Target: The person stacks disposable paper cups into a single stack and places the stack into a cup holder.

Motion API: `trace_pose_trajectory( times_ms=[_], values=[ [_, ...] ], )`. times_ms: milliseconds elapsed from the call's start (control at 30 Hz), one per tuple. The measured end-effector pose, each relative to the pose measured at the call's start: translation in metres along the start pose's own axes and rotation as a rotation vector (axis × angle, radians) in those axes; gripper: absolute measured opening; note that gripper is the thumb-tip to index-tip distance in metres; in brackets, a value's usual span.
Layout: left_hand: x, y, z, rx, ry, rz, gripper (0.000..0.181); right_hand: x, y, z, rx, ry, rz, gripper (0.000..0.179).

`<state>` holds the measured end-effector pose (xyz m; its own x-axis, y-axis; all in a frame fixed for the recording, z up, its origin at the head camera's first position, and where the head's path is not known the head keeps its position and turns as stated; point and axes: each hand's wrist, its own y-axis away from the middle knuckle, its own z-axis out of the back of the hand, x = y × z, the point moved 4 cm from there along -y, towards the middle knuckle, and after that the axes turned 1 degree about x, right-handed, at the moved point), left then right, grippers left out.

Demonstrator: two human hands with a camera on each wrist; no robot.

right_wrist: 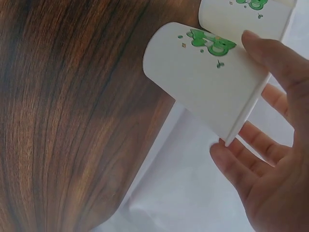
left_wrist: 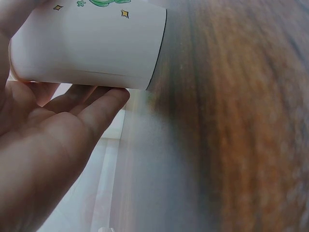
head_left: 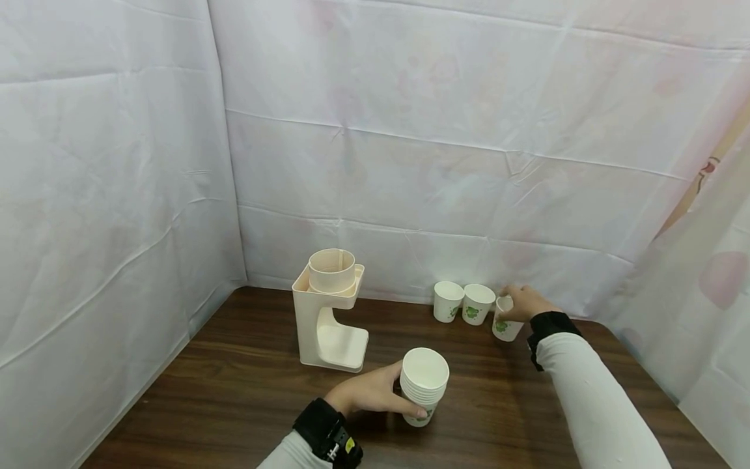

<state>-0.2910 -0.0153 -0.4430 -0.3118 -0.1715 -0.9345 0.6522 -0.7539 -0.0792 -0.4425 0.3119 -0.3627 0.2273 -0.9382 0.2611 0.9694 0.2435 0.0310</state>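
Note:
My left hand [head_left: 377, 392] grips a stack of white paper cups [head_left: 424, 372] low on its side, thumb at the front, near the middle of the table. Seen from the left wrist, the lowest cup [left_wrist: 91, 46] stands close over the wood, green print on its side. At the back right, my right hand [head_left: 523, 304] holds a single paper cup [head_left: 506, 327] by its upper part. In the right wrist view, the thumb lies on that cup's printed side [right_wrist: 198, 77] and the other fingers are at the rim.
Two more paper cups, a left one [head_left: 448, 301] and a middle one [head_left: 477, 304], stand in a row beside the right hand's cup. A cream C-shaped stand [head_left: 310, 332] carries a round holder [head_left: 332, 270] on top. White curtains [head_left: 410, 163] hang behind the brown wooden table [head_left: 234, 391].

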Motion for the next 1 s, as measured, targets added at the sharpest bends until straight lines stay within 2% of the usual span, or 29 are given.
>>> trace_pose_trajectory(
  times_ms=[267,500,633,1000],
  values=[
    [0.002,0.0,-0.001,0.004,0.012,-0.006,0.074,-0.002,0.005,0.001,0.052,-0.033,-0.006,0.068],
    [0.001,0.0,0.0,-0.006,-0.015,0.014,0.074,0.002,0.008,0.005,0.103,-0.009,0.007,0.063],
    [0.001,0.0,0.0,-0.005,0.0,0.011,0.074,0.007,0.011,0.011,0.131,-0.007,0.014,0.056],
    [0.0,0.001,-0.001,0.0,0.029,0.012,0.074,0.023,0.021,0.023,0.137,-0.024,0.08,0.047]
  ],
)
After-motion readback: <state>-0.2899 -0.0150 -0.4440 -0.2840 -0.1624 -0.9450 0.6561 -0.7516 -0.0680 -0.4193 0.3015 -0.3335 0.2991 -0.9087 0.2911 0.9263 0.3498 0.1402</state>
